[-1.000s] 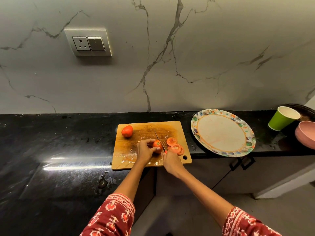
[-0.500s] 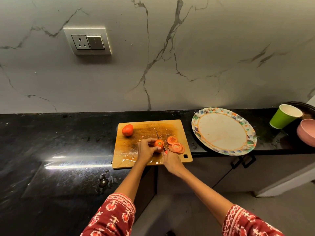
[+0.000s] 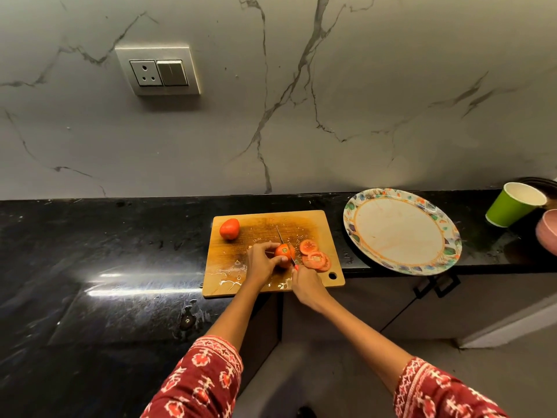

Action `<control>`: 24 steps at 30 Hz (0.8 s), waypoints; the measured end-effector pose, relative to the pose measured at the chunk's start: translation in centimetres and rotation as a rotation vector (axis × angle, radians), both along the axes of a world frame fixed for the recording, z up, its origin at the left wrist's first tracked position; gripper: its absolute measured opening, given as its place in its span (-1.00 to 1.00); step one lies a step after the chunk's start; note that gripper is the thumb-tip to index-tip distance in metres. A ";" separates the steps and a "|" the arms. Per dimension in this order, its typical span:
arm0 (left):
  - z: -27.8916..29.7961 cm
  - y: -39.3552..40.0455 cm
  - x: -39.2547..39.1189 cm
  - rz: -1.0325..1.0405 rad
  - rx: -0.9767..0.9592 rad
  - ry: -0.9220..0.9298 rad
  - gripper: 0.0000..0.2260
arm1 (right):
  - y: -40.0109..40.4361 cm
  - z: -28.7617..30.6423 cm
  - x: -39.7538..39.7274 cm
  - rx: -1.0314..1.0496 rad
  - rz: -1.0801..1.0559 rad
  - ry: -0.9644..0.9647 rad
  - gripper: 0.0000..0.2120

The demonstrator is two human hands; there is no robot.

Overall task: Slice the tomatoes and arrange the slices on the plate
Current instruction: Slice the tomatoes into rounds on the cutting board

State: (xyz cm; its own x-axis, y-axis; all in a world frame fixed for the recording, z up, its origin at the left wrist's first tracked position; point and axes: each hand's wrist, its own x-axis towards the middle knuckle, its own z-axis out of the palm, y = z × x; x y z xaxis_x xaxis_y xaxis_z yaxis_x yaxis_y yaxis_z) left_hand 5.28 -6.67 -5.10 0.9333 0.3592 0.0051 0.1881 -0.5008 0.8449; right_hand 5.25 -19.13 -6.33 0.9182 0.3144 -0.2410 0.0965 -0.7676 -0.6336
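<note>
On the wooden cutting board (image 3: 259, 224) my left hand (image 3: 261, 262) grips a partly cut tomato (image 3: 284, 253). My right hand (image 3: 306, 285) holds a knife (image 3: 284, 244) by its red handle, with the blade set against the tomato's right side. Several cut slices (image 3: 314, 256) lie on the board just right of the blade. A whole tomato (image 3: 229, 228) sits at the board's far left corner. The round plate (image 3: 452, 251) with a floral rim lies to the right of the board and carries no slices.
A green paper cup (image 3: 512, 204) and a pink bowl (image 3: 548, 231) stand at the far right of the black counter (image 3: 90, 251). The board's near edge reaches the counter's front edge. A wall socket (image 3: 158, 72) sits above left.
The knife has worked through the tomato with small strokes while my left hand stays on it. The view has drifted slightly.
</note>
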 end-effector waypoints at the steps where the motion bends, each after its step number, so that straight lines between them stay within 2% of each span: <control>1: -0.1 0.1 0.0 0.000 0.008 0.001 -0.65 | 0.3 0.1 0.2 0.004 -0.002 0.013 -0.70; 5: -0.4 0.3 0.1 0.009 0.010 0.002 -0.66 | 1.0 0.4 0.6 0.023 -0.025 0.062 -0.77; 11: -0.5 0.5 0.1 0.004 -0.004 0.008 -0.65 | 0.5 -0.5 -0.4 0.063 -0.021 0.035 -0.72; 24: -0.7 0.8 0.2 0.009 -0.030 0.019 -0.65 | 0.4 -1.4 -0.7 -0.011 -0.022 0.047 -0.71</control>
